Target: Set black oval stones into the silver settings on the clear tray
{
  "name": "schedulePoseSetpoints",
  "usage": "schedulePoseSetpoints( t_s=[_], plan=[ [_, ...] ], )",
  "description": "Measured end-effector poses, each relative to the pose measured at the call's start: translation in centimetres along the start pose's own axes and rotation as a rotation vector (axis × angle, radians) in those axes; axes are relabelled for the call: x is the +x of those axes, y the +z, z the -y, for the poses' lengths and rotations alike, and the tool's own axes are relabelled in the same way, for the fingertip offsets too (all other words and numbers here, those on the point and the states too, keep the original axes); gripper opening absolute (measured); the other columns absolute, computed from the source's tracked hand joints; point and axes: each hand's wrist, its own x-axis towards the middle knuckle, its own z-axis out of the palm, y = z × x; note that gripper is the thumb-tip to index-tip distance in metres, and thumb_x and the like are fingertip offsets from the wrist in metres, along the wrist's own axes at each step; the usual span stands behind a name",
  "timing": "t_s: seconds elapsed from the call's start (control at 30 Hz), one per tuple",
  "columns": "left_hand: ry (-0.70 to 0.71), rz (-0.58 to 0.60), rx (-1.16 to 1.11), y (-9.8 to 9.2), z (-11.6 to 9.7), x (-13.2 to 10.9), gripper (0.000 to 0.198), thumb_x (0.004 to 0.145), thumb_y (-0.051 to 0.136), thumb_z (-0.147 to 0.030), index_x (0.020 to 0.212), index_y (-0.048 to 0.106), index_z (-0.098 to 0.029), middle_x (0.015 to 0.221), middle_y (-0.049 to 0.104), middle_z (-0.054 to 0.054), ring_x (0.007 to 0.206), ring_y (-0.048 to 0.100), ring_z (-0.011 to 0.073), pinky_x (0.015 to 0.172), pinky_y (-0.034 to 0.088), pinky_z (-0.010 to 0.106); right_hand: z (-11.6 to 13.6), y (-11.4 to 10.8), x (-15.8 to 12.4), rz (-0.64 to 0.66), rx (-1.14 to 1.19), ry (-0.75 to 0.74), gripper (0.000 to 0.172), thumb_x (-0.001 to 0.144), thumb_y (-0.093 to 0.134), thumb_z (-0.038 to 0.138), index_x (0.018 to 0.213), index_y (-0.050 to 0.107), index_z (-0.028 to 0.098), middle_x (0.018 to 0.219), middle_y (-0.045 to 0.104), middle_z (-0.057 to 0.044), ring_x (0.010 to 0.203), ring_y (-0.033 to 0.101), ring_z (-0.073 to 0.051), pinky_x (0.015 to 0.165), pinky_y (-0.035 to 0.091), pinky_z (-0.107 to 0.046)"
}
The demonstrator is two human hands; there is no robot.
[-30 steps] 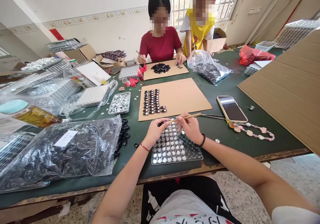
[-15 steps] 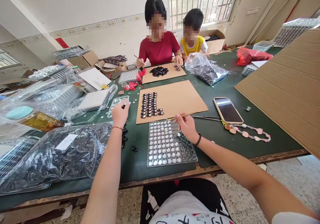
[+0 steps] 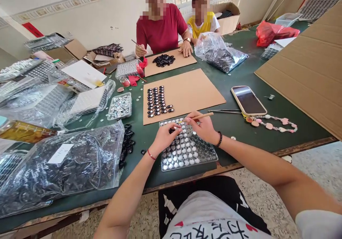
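My left hand (image 3: 166, 138) pinches a small black piece (image 3: 172, 129) above the upper left of a clear tray (image 3: 216, 157) that holds rows of round white pieces. Between the fingers of my right hand (image 3: 201, 125) is a thin wooden stick (image 3: 205, 115), its tip close to the black piece. Just beyond the tray lies a cardboard sheet (image 3: 189, 93), with rows of black pieces bearing white tops (image 3: 156, 103) on its left part. More black pieces (image 3: 128, 141) form a pile left of the tray.
To the left are a clear box of small discs (image 3: 120, 105) and a large plastic bag (image 3: 77, 164). A phone (image 3: 249, 100) with a bead strap and tweezers (image 3: 224, 111) lie right. Across the table, a person in red (image 3: 162, 29) works at another cardboard (image 3: 181, 62) beside a second person.
My left hand has moved right from the box of discs to the tray, beside my right hand, with the black piece. The view has tilted down.
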Motion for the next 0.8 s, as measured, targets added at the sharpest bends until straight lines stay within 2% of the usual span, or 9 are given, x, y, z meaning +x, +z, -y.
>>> schedulePoseSetpoints(
  t_s=[0.2, 0.43, 0.6, 0.8],
  plan=[
    [-0.009, -0.03, -0.028, -0.34, -0.17, -0.41, 0.028, 0.073, 0.052, -0.043, 0.068, 0.06, -0.017, 0.06, 0.056, -0.002, 0.056, 0.046, 0.0103, 0.052, 0.033, 0.022, 0.23, 0.07, -0.52, 0.072, -0.05, -0.077, 0.017, 0.082, 0.048, 0.028, 0.074, 0.056, 0.016, 0.064, 0.057, -0.002, 0.054, 0.049, -0.009, 0.05, 0.038, -0.021],
    [-0.031, -0.004, -0.15, -0.46, -0.55, -0.57, 0.025, 0.076, 0.049, -0.04, 0.078, 0.06, -0.018, 0.07, 0.06, -0.001, 0.055, 0.045, 0.0093, 0.052, 0.035, 0.021, 0.22, -0.52, -0.83, 0.091, 0.084, -0.045, 0.018, 0.085, 0.042, 0.027, 0.077, 0.053, 0.017, 0.065, 0.054, -0.001, 0.049, 0.046, -0.007, 0.046, 0.037, -0.02],
    [-0.02, -0.011, -0.142, -0.56, -0.17, -0.55, 0.024, 0.073, 0.055, -0.037, 0.088, 0.063, -0.021, 0.078, 0.063, -0.001, 0.058, 0.048, 0.0098, 0.056, 0.038, 0.022, 0.27, -0.48, -0.95, 0.198, 0.004, -0.149, 0.021, 0.087, 0.037, 0.026, 0.084, 0.056, 0.017, 0.066, 0.056, -0.002, 0.053, 0.049, -0.009, 0.05, 0.039, -0.021],
    [-0.035, 0.007, -0.133, -0.44, -0.41, -0.76, 0.029, 0.071, 0.056, -0.041, 0.09, 0.062, -0.02, 0.076, 0.063, -0.001, 0.054, 0.045, 0.009, 0.054, 0.038, 0.021, 0.36, -0.59, -0.7, 0.163, -0.136, -0.267, 0.015, 0.084, 0.043, 0.022, 0.081, 0.057, 0.017, 0.07, 0.061, -0.003, 0.061, 0.053, -0.01, 0.056, 0.04, -0.022]
  ],
)
